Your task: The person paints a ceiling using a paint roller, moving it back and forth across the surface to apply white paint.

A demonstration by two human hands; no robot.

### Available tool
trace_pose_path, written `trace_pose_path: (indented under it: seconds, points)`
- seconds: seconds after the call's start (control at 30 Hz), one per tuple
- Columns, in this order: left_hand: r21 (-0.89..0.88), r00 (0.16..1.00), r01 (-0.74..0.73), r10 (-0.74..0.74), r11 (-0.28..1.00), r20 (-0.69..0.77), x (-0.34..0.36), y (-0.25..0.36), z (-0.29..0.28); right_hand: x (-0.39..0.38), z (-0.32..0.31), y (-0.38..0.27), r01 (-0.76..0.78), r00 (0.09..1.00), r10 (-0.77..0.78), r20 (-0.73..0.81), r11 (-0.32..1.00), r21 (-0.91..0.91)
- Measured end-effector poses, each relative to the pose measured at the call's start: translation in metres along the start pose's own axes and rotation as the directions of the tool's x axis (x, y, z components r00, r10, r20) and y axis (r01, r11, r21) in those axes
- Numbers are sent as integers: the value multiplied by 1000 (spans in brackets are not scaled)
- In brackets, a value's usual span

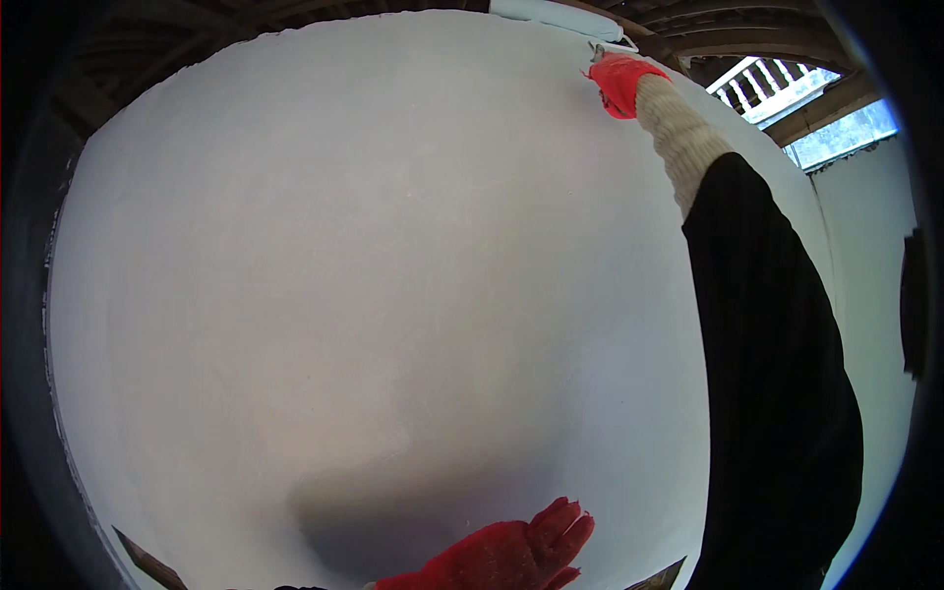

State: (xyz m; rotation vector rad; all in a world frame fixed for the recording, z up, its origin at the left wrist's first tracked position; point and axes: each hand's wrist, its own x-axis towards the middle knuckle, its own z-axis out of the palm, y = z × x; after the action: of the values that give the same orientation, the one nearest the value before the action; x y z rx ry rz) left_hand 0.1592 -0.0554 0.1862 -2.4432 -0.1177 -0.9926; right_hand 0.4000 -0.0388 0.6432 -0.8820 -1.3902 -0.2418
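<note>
My right hand (619,84) is in a red glove, arm stretched all the way up, closed around the handle of a paint roller (560,17) whose pale sleeve lies along the very top edge of the white wall (393,275), right where it meets the dark timber ceiling beams (295,12). Cream knit cuff and black sleeve run down from that glove to the lower right. My left hand (511,553) is also red-gloved, low at the bottom edge, fingers together and extended, holding nothing, resting on or just off the wall; I can't tell which. Its shadow falls grey on the wall just left of it. The wall fills nearly the whole view and reads evenly white; finish differences are too faint to judge. Upper right, past the wall corner, there's a white railing (767,84) and a bright opening. My read for doing this pass well: keep the roller flat on the wall, stay just shy of the beams so no paint lands on the timber, keep pressure light at full reach so the roller doesn't skid, and keep the left hand off the wall if it's wet
</note>
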Motion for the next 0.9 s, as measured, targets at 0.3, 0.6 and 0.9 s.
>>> trace_pose_path:
  seconds: [0.3, 0.6, 0.9]
  points:
    - [-46, 992, 115, -113, 992, 47, -70, 18, 3, -71, 16, 33, 164, 986, -152, -73, 963, 214]
    - [-392, 985, 141, -92, 909, 143, -125, 65, 59, -334, -15, 106, 216, 962, -195, -191, 972, 96]
    - [-739, 935, 116, 177, 663, 306, -108, 148, 151, -700, -62, 229, -560, 777, 582, -241, 813, 159]
